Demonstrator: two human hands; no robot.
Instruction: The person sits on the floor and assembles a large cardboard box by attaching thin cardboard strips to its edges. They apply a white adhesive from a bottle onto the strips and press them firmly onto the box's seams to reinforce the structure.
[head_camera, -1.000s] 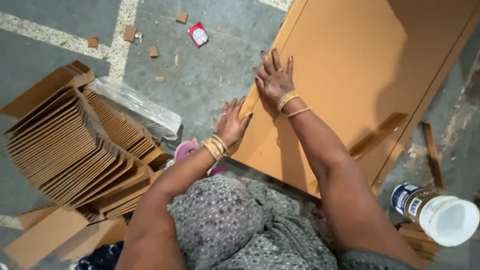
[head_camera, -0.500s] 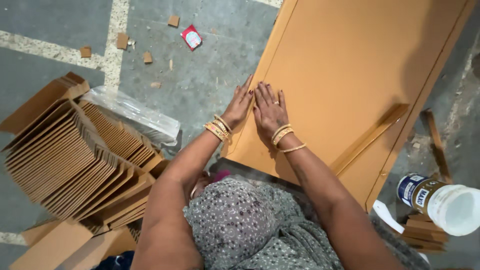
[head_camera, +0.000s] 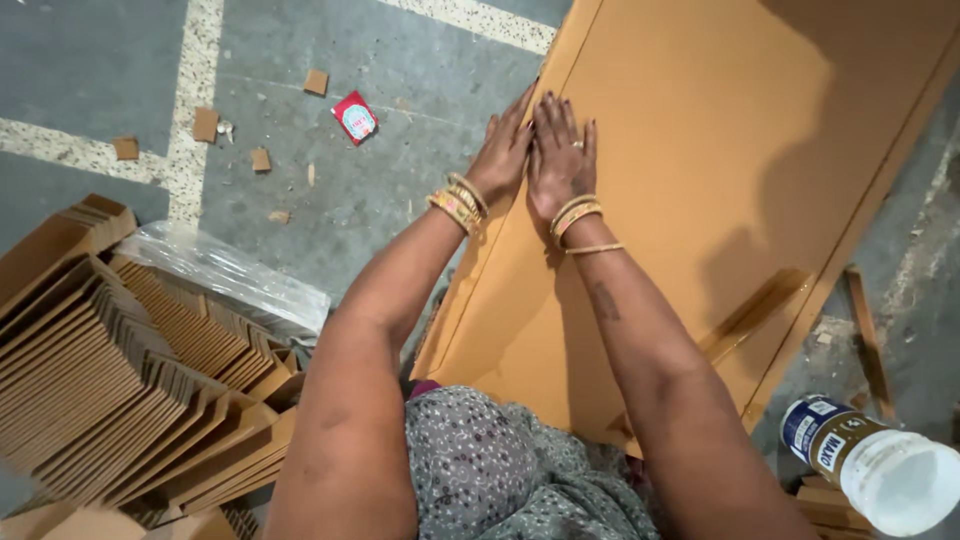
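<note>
- Centre to upper right of the frame: a large brown cardboard sheet (head_camera: 720, 170) is laid flat on the grey floor (head_camera: 90, 70), with its left edge running diagonally from top centre down to bottom centre.
- Left hand (head_camera: 503, 150) is set on that left edge, fingers extended and held together, nothing gripped.
- Right hand (head_camera: 562, 150) is pressed palm-down on the sheet just beside the left hand, fingers flat and open, nothing gripped.
- Sheet surface is seen as plain, matte, uniform tan; a loose strip (head_camera: 755, 310) of the same board lies on it at lower right.
- Handling, judged: light for its size, stiff across the panel but easily creased or bent; the surface is judged low-slip. Best held at the long edge, both hands apart, to prevent buckling.
- Lower left: a fanned stack of folded cartons (head_camera: 120, 390) is seen, with a clear plastic bag (head_camera: 230, 275) behind it.
- Lower right: a white-capped jar (head_camera: 870, 460) lies on its side.
- Upper left: a small red packet (head_camera: 354, 117) and board scraps are scattered.
</note>
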